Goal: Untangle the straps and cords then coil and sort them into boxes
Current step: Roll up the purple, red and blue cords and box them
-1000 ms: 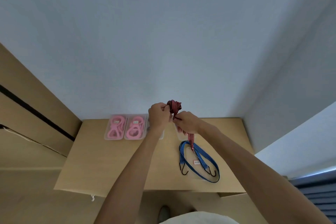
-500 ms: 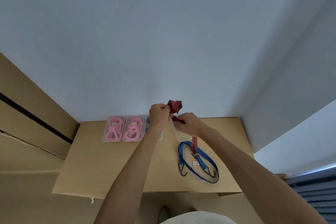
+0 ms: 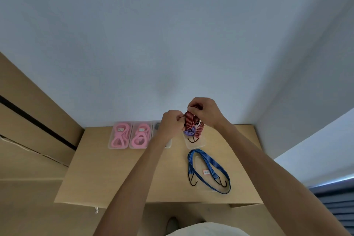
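A pale wooden tabletop (image 3: 118, 174) filled the space below, pushed against a plain grey-white wall (image 3: 153, 44), with wood panelling on the left. Nearest the person, on the right half, a blue striped cord (image 3: 207, 168) with black hooks lay in a loose loop over a clear box that was hard to make out. Farther back, both hands were raised over the far edge: the left hand (image 3: 170, 123) pinched one side of a red striped cord (image 3: 191, 122), and the right hand (image 3: 205, 110) gripped its upper turns, curled over them. Under the bundle a clear box (image 3: 195, 144) held a purple coil (image 3: 189, 131), partly covered. At the back left, two boxes held pink cords (image 3: 119, 136); a third box (image 3: 168, 144) was mostly hidden behind the left forearm.
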Motion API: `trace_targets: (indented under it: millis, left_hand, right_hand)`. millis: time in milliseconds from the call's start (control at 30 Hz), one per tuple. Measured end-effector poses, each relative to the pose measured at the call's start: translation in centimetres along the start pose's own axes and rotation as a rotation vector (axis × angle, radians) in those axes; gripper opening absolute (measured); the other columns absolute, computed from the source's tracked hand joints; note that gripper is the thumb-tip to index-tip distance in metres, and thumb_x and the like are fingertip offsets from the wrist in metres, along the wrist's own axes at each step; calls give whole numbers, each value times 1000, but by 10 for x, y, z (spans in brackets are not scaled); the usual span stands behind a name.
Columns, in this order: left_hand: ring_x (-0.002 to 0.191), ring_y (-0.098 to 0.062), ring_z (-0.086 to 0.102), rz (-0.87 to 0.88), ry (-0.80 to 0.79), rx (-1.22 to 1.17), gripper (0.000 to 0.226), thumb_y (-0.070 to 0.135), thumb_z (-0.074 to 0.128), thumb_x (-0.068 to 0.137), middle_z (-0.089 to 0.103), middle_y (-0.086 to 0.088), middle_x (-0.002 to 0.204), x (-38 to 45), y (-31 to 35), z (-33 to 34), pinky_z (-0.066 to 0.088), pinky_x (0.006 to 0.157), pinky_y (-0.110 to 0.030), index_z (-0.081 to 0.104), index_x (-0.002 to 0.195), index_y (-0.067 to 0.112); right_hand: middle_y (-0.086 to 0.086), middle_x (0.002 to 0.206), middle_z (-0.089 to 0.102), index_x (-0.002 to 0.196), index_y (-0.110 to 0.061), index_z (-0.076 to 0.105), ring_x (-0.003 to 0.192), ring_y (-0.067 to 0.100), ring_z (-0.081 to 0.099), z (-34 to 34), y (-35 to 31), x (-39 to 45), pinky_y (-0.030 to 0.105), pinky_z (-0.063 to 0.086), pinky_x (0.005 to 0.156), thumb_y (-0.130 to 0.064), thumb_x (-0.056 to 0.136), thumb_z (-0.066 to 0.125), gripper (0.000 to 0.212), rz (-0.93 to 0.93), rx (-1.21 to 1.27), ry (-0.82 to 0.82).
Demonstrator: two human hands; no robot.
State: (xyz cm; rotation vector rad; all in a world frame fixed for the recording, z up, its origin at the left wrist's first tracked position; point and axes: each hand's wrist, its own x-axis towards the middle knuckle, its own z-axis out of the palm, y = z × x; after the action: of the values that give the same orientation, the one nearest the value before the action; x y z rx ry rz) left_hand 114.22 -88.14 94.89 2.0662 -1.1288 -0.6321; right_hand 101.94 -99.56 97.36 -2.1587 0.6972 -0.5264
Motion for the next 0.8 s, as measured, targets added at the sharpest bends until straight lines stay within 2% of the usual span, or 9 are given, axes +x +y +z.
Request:
trace_targets:
  millis: [67, 133, 333, 433, 500, 600, 667, 733, 800]
  left_hand:
    - [62, -27, 64, 75, 27, 24, 23, 11, 52, 92, 67, -15, 66, -1, 2, -1, 51, 65, -43, 63, 76, -2]
    - [65, -32, 65, 102, 39, -7, 20, 7, 54, 93, 66, -16, 66, 0, 0, -3, 52, 65, -47, 63, 76, -1]
    - [51, -9, 61, 142, 53, -175, 19, -1, 52, 96, 66, -18, 68, -16, 7, -4, 52, 54, -27, 65, 82, -2]
    - [51, -17, 60, 194, 149, -163, 19, -1, 53, 91, 63, -13, 60, -15, 8, 0, 51, 51, -37, 63, 75, 2]
    - [53, -22, 60, 195, 180, -163, 19, 2, 54, 90, 63, -8, 58, -13, 6, 0, 51, 53, -42, 64, 74, 5]
    - [50, -4, 58, 145, 192, -248, 19, 1, 57, 94, 63, 0, 58, -14, 4, 0, 49, 52, -26, 70, 80, 2]
    - [50, 1, 58, 111, 185, -307, 18, 1, 57, 97, 64, 6, 60, -14, 2, 2, 45, 53, -14, 72, 88, -1]
    - [52, 1, 59, 96, 195, -337, 18, 3, 58, 97, 66, 4, 63, -13, 2, 4, 46, 54, -14, 74, 92, -1]
    - [54, -4, 61, 83, 223, -336, 17, 7, 59, 97, 68, 0, 65, -11, 5, 5, 50, 57, -21, 74, 91, 3]
  right_hand:
    - [-12, 76, 68, 83, -13, 72, 72, 3, 60, -2, 1, 3, 21, 46, 68, -13, 92, 63, 13, 19, 37, -12]
    - [-3, 75, 69, 82, -11, 73, 68, 8, 58, -2, 6, 6, 23, 44, 66, -12, 93, 62, 15, 53, 116, -8]
    - [23, 89, 68, 89, 0, 72, 77, 24, 58, 5, 19, 7, 37, 46, 70, -11, 96, 59, 19, 244, 406, 53]
    - [18, 85, 65, 94, 3, 71, 78, 26, 59, 12, 21, 3, 37, 47, 68, -13, 98, 58, 21, 322, 562, 38]
    - [9, 76, 64, 91, -3, 73, 68, 22, 57, 16, 22, 1, 30, 45, 58, -15, 100, 57, 22, 371, 587, 19]
    - [5, 64, 58, 88, -6, 74, 54, 16, 43, 18, 19, -3, 26, 34, 47, -21, 104, 50, 32, 446, 624, -102]
    - [15, 74, 55, 99, 3, 71, 57, 18, 41, 19, 22, -3, 28, 36, 52, -27, 105, 46, 40, 476, 661, -170]
    - [20, 86, 56, 108, 10, 64, 64, 22, 45, 23, 25, -4, 31, 37, 58, -28, 103, 44, 44, 507, 721, -188]
    - [22, 88, 57, 111, 7, 63, 62, 21, 45, 26, 24, -7, 31, 36, 58, -18, 99, 41, 35, 522, 796, -164]
